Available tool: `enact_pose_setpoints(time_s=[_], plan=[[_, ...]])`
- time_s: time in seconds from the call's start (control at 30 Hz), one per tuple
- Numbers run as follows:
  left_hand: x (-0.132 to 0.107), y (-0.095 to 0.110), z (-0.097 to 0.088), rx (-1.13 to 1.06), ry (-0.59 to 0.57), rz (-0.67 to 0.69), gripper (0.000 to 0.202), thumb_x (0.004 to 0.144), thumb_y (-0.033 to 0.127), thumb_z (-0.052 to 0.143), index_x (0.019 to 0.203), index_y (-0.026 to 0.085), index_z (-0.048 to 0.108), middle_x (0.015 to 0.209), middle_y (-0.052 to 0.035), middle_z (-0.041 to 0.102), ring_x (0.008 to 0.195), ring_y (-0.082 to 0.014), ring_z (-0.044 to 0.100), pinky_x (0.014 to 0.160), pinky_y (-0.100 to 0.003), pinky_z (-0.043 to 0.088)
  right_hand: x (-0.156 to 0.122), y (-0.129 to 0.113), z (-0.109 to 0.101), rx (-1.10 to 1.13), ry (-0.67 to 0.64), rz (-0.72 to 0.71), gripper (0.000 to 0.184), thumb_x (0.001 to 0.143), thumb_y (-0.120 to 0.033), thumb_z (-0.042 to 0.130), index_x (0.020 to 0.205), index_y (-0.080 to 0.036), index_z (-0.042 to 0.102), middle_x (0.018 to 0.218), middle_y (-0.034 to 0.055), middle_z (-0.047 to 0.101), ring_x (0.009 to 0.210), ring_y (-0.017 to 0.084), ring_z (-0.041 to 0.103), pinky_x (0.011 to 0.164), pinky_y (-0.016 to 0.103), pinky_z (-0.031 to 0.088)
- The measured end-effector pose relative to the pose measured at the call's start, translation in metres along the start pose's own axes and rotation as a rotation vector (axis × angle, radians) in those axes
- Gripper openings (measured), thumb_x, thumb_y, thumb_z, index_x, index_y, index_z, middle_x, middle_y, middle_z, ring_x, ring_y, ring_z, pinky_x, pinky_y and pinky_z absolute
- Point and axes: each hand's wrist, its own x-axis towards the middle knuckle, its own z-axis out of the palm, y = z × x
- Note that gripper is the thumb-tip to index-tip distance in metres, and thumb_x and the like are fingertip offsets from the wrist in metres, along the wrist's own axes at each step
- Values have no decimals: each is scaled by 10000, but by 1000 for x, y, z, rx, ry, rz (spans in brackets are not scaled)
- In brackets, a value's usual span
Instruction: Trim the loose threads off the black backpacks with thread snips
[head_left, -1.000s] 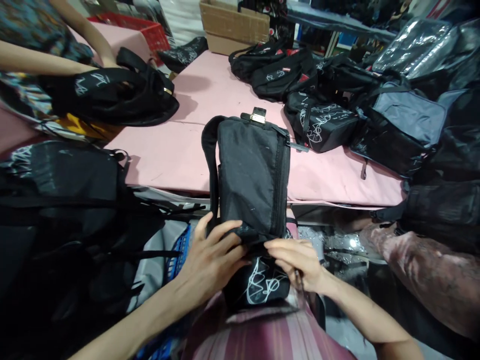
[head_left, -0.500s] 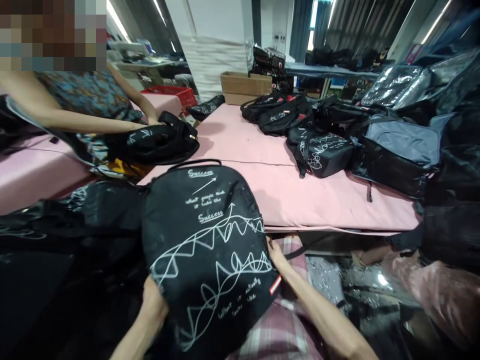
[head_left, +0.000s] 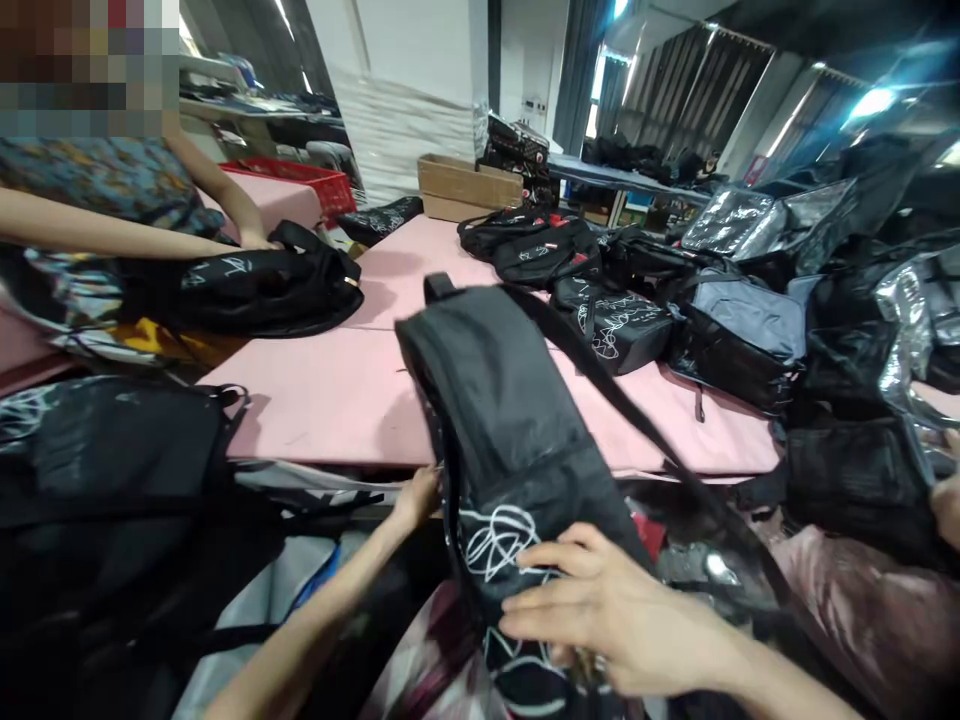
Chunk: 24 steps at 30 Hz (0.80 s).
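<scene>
Now turned: the black backpack (head_left: 517,400) shows a narrower panel, plain above, white line drawing below; half a second ago its broad face with the "Success" lettering fronted the wearer. Presumably the same bag. Position: just off the near edge of the pink worktop (head_left: 322,400), tilted, upper end leaning out over it; whether it touches cannot be told.

Left grip (head_left: 417,498): at the bag's left edge, close to the worktop's near edge, fingers curled around the fabric, apparently grasping it; part hidden behind the bag. Right grip (head_left: 600,605): shifted from the side edge to lie across the drawing, fingers spread on the panel, nearer the wearer than the worktop. Thumb hidden, so cannot tell if it clasps anything.

Black strap (head_left: 600,375) now swings loose from the bag's top, crossing the worktop's near edge toward the right.

Meaning for the work, as judged: handling is mid-turn, a different panel presented, left side steadying while the right lies flat.

Little altered around it: co-worker's arm (head_left: 217,195) over another backpack (head_left: 277,290) at the worktop's left; cardboard box (head_left: 469,187) at its far end; scribble-printed bag (head_left: 622,320) on its right part.
</scene>
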Motion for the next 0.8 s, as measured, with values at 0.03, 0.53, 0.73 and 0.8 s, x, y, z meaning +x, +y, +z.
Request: enact_pose_setpoints(time_s=[0.03, 0.53, 0.73, 0.8], plan=[[6, 4, -5, -2, -30, 0, 338, 861, 358, 474, 1041, 90, 574, 1004, -79, 598, 844, -180, 600, 778, -361, 499, 6, 5, 17, 19, -41, 46, 477, 810, -101, 433, 1267, -233, 468, 1207, 39, 588, 1259, 175, 359, 1021, 363, 282], [-30, 131, -33, 345, -229, 1220, 555, 727, 282, 666, 1231, 212, 446, 1402, -96, 348, 1337, -341, 154, 1029, -589, 219, 41, 27, -5, -543, 52, 369, 363, 784, -24, 387, 1085, -166, 535, 1021, 87, 589, 697, 144, 601, 495, 224, 399], [-30, 130, -36, 327, -300, 1231, 657, 643, 284, 737, 1214, 224, 419, 1410, -121, 307, 1351, -352, 81, 1001, -669, 154, 50, 33, -21, -612, -132, 311, 298, 745, -50, 438, 996, -179, 533, 819, 39, 583, 515, 127, 525, 454, 250, 289], [-33, 135, -31, 332, -295, 1220, 635, 634, 272, 743, 1185, 216, 433, 1393, -131, 321, 1351, -357, 78, 993, -684, 145, 47, 32, -24, -589, -158, 300, 313, 724, -47, 442, 999, -164, 533, 802, 47, 589, 521, 126, 520, 473, 251, 286]])
